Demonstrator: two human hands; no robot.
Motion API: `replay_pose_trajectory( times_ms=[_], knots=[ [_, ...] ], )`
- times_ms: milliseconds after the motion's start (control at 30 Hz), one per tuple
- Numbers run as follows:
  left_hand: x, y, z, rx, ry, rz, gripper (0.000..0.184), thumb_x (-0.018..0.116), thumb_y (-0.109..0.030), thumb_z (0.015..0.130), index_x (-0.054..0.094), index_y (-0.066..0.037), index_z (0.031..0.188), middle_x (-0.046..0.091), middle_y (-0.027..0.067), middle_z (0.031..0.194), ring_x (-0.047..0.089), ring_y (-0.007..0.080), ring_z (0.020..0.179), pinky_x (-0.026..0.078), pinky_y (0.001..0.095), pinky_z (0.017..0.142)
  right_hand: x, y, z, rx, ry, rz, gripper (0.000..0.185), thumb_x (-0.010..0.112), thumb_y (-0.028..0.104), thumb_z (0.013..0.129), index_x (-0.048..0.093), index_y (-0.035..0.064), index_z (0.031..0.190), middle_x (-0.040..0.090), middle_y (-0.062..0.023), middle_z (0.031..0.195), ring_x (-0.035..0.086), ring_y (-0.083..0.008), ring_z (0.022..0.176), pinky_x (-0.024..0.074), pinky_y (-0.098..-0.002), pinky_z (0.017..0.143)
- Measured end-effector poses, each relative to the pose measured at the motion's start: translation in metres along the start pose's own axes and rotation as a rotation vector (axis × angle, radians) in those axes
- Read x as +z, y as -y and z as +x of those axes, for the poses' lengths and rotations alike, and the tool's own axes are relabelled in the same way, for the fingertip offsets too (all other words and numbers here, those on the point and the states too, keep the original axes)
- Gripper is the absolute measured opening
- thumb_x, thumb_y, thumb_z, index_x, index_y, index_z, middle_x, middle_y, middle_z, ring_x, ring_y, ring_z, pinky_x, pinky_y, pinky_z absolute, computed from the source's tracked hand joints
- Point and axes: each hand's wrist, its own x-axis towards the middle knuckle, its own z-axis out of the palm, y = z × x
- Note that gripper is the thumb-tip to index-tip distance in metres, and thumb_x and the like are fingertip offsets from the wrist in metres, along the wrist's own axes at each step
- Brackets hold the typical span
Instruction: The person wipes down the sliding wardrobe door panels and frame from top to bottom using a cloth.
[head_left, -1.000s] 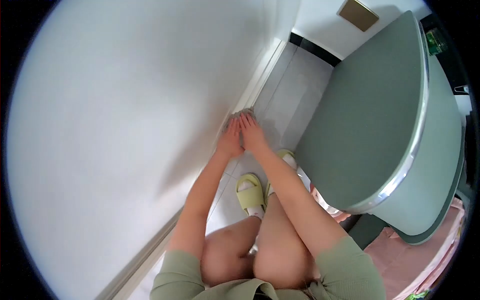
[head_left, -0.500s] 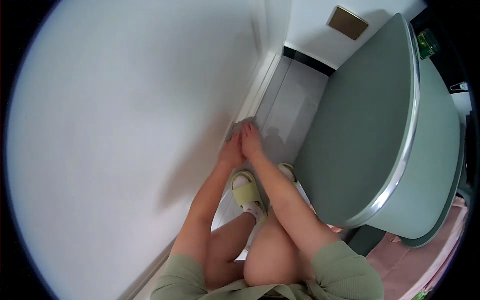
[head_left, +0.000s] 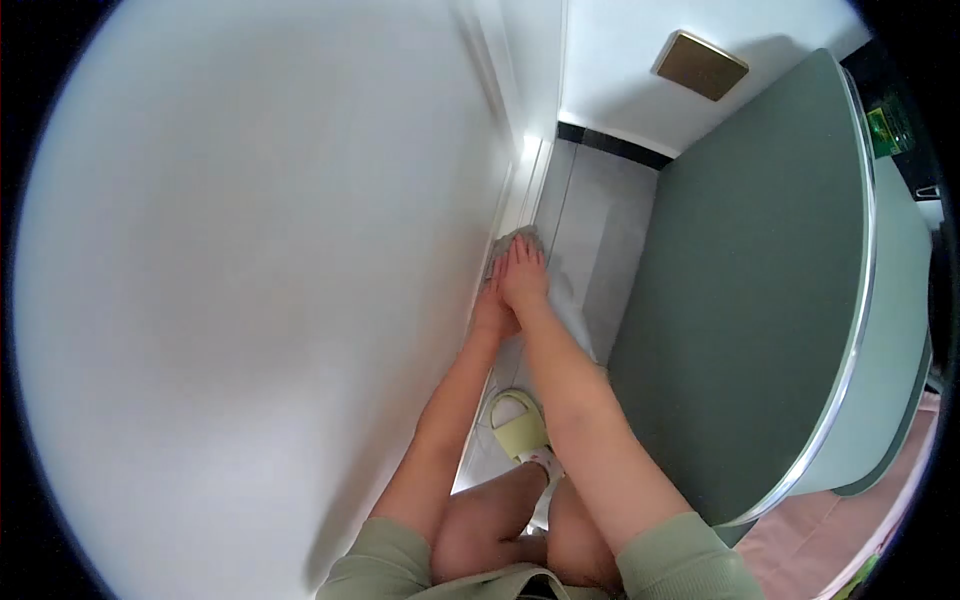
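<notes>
A grey cloth [head_left: 518, 236] lies on the white baseboard ledge [head_left: 524, 180] at the foot of the white wall. My right hand [head_left: 523, 274] presses flat on the cloth with its fingers stretched forward. Just behind and to the left, my left hand [head_left: 494, 308] touches the right one, its fingertips at the cloth's near left edge. The right hand hides part of the left hand and of the cloth.
A large grey-green cabinet or seat [head_left: 740, 290] with a shiny metal edge stands at the right. Grey floor tiles [head_left: 600, 200] run beside the baseboard. A green slipper [head_left: 520, 434] is on my foot below. Pink fabric [head_left: 820, 540] shows at lower right.
Both hands and the cloth appear farther right in the view, still at the baseboard. The right hand now overlaps the left more. The camera view has shifted, and only one slipper shows.
</notes>
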Motion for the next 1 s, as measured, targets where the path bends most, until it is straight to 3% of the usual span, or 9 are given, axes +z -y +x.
replay_pose_trajectory(
  times_ms=[133, 233, 300, 400, 767, 1000],
  knots=[
    [-0.04, -0.016, 0.025, -0.042, -0.06, -0.012, 0.088, 0.058, -0.04, 0.076, 0.012, -0.005, 0.143, 0.012, 0.0172, 0.149, 0.014, 0.029, 0.137, 0.021, 0.0388, 0.109, -0.02, -0.014, 0.021, -0.006, -0.038, -0.027, 0.052, 0.032, 0.028, 0.093, 0.029, 0.004, 0.139, 0.021, -0.006, 0.148, 0.022, -0.0271, 0.135, 0.0179, -0.0381, 0.11],
    [-0.05, -0.015, 0.048, -0.065, -0.069, -0.224, 0.084, 0.055, -0.04, 0.078, 0.013, -0.006, 0.143, 0.01, 0.0176, 0.149, 0.012, 0.0299, 0.138, 0.019, 0.0392, 0.11, -0.025, -0.022, 0.044, 0.004, -0.095, -0.05, 0.051, 0.032, 0.027, 0.093, 0.029, 0.0047, 0.139, 0.022, -0.0054, 0.148, 0.023, -0.0261, 0.135, 0.0179, -0.0378, 0.11],
    [-0.043, -0.012, 0.066, -0.022, 0.037, 0.171, 0.082, 0.053, -0.04, 0.08, 0.014, -0.007, 0.143, 0.01, 0.0171, 0.149, 0.01, 0.0296, 0.138, 0.018, 0.0396, 0.11, -0.027, -0.024, 0.058, 0.008, -0.117, -0.072, 0.051, 0.032, 0.027, 0.093, 0.03, 0.0048, 0.138, 0.024, -0.0053, 0.147, 0.023, -0.0255, 0.134, 0.0181, -0.0377, 0.11],
    [-0.033, -0.013, 0.082, -0.003, -0.014, 0.376, 0.079, 0.051, -0.04, 0.081, 0.015, -0.008, 0.143, 0.01, 0.0161, 0.149, 0.008, 0.0294, 0.138, 0.016, 0.0399, 0.111, -0.036, -0.019, 0.065, 0.012, -0.111, -0.107, 0.05, 0.033, 0.028, 0.093, 0.032, 0.0047, 0.138, 0.025, -0.0055, 0.147, 0.024, -0.0251, 0.134, 0.0185, -0.0375, 0.11],
    [-0.029, -0.03, 0.042, -0.135, -0.084, 0.07, 0.077, 0.05, -0.041, 0.081, 0.017, -0.009, 0.143, 0.012, 0.0138, 0.149, 0.008, 0.0299, 0.138, 0.017, 0.0404, 0.11, -0.011, -0.008, 0.039, 0.011, -0.084, -0.152, 0.052, 0.043, 0.032, 0.09, 0.039, 0.0056, 0.135, 0.03, -0.0048, 0.144, 0.028, -0.0263, 0.131, 0.0198, -0.0407, 0.109],
    [-0.038, -0.014, 0.084, -0.078, -0.201, 0.134, 0.075, 0.049, -0.041, 0.082, 0.019, -0.01, 0.143, 0.013, 0.0124, 0.149, 0.008, 0.0302, 0.138, 0.017, 0.0407, 0.11, -0.041, -0.02, 0.071, -0.005, -0.176, -0.125, 0.048, 0.036, 0.028, 0.091, 0.041, 0.0041, 0.133, 0.029, -0.006, 0.145, 0.028, -0.0259, 0.132, 0.0235, -0.039, 0.107]
  ],
)
